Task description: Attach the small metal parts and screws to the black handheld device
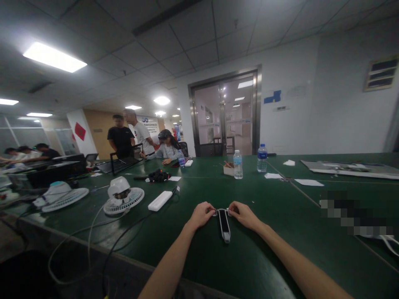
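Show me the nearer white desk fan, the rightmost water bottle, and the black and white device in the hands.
Nearer white desk fan (pixel 124 201), head view, on grille.
Rightmost water bottle (pixel 262 153), head view, on blue label.
Black and white device (pixel 223 224), head view, on black panel.

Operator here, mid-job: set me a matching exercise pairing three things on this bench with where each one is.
Things:
1. White-and-black elongated device
2. Blue-labelled water bottle
3. White desk fan

Places:
A. Upright toward the far side of the green bench
B. Held between the left hand and right hand
C. Left of the hands, with cables trailing from it

Pairs: 1-B; 2-A; 3-C
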### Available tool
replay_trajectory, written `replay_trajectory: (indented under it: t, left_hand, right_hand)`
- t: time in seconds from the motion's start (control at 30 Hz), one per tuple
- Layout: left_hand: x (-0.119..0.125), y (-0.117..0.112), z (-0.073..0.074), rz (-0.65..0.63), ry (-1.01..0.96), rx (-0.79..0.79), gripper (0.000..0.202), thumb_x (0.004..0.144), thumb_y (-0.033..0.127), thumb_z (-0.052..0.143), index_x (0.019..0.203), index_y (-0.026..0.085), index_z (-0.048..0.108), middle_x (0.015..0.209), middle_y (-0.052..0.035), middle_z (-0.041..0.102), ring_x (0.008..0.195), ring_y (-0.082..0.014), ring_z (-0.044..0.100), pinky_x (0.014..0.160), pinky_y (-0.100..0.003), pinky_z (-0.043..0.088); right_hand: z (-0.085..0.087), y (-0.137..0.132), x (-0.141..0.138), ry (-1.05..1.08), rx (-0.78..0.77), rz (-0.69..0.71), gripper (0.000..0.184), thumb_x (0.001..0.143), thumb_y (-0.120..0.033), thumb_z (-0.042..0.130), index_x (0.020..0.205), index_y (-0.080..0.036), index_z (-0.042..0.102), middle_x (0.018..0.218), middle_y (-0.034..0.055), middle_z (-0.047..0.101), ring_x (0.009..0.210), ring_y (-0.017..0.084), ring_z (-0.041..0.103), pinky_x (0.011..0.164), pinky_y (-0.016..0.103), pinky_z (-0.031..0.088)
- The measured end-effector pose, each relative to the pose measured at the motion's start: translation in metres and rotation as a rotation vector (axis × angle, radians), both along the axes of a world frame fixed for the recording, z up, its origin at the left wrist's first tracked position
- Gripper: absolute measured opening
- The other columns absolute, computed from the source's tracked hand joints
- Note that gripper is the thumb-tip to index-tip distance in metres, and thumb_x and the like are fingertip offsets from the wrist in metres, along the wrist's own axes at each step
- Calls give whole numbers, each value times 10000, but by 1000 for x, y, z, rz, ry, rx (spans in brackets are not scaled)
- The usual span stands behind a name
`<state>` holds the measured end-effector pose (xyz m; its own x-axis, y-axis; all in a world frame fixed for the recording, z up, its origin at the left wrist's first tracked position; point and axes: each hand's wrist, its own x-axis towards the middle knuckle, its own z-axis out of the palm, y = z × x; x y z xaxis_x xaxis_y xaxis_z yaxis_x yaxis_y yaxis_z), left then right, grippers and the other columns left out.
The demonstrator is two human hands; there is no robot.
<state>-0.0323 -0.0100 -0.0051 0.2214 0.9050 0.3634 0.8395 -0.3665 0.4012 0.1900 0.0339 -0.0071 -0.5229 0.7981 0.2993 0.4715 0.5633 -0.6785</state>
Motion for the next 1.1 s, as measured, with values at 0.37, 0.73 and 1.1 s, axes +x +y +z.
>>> replay_trajectory:
  t: [0.37, 0.73, 1.1]
  left_hand:
    - [-2, 8, -4, -39, -33, 15, 176, 822, 294, 539, 849, 181, 671, 749, -3, 574, 698, -129, 507, 637, -232, 385]
    - [1, -2, -4, 9, 35, -29, 209, 840, 321, 520, 911, 194, 670, 831, -16, 592, 758, -140, 515, 663, -239, 393]
    - [0, 1, -6, -16, 57, -45, 215, 844, 334, 523, 920, 191, 664, 839, -21, 590, 744, -135, 521, 632, -233, 396]
  right_hand:
    - [-6, 10, 2, -20, 18, -7, 140, 761, -293, 575, 826, -178, 623, 761, 22, 634, 680, 143, 553, 612, 250, 413]
    - [-12, 10, 5, -111, 122, 12, 286, 811, -419, 464, 875, -200, 636, 792, 54, 613, 713, 179, 550, 643, 292, 424]
    - [-14, 14, 6, -112, 99, 25, 284, 813, -440, 455, 839, -216, 629, 797, 64, 622, 719, 194, 557, 650, 309, 447]
